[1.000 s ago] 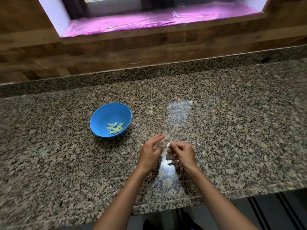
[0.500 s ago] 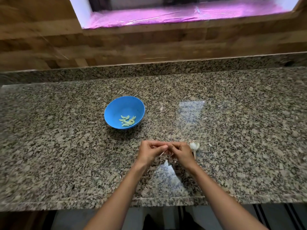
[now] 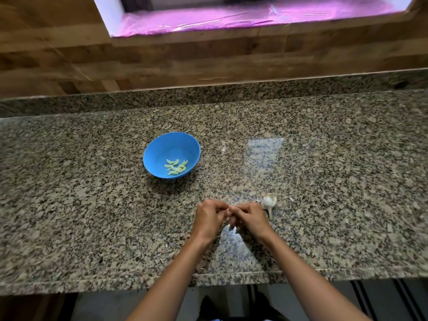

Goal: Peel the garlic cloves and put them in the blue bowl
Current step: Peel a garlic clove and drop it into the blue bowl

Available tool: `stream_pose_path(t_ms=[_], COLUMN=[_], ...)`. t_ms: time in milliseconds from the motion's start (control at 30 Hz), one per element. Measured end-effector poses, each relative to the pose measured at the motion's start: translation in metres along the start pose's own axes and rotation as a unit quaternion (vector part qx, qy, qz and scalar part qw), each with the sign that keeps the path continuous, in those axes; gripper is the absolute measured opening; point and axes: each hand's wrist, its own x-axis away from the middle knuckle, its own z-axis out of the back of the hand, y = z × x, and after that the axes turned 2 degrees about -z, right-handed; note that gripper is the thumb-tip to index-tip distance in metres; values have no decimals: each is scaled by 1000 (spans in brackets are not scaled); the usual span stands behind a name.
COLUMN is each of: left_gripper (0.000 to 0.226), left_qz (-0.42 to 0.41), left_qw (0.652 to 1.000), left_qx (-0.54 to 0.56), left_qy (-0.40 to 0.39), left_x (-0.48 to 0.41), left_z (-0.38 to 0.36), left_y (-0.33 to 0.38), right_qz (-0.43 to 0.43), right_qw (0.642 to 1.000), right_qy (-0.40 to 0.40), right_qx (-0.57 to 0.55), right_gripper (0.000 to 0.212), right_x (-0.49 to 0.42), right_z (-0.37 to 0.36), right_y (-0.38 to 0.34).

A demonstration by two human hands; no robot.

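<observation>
Both bare forearms reaching forward, converging at the middle. Left hand [image 3: 209,220] and right hand [image 3: 251,218] knuckles-up, fingers curled inward, fingertips meeting and touching. Whatever sits pinched between them too hidden to tell. Wrists level, slightly bent.

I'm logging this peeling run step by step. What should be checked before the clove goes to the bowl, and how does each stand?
1. Clove held: cannot tell; left hand and right hand meet with curled fingers, hiding it.
2. Clove fully peeled: cannot tell.
3. Blue bowl upright, unobstructed: ok.
4. Room in bowl: ok; few peeled cloves.
5. Garlic bulb beside the right hand, away from the bowl: ok.
</observation>
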Motion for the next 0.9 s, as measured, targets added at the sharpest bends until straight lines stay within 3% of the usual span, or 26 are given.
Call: stream_pose_path(t_ms=[200,300,467,700,900], left_gripper=[18,17,23,27,22], left_qz=[-74,-111,-63,-157,-54], left_qw=[989,987,993,984,988], left_qx=[-17,-24,54,-55,119], left_qy=[126,118,79,71,82], left_x=[2,4,1,2,-1], left_z=[-9,-13,-6,-1,-4], left_y=[1,6,-6,-14,-20], right_qz=[-105,-146,-143,-137,-152], right_qw=[974,949,945,954,935], right_qy=[57,79,42,47,19], right_qx=[-191,-267,-292,-262,-319], right_gripper=[22,15,16,12,12], right_x=[0,1,2,2,3], right_z=[-14,-17,0,2,3], right_y=[-8,-15,-21,-21,-24])
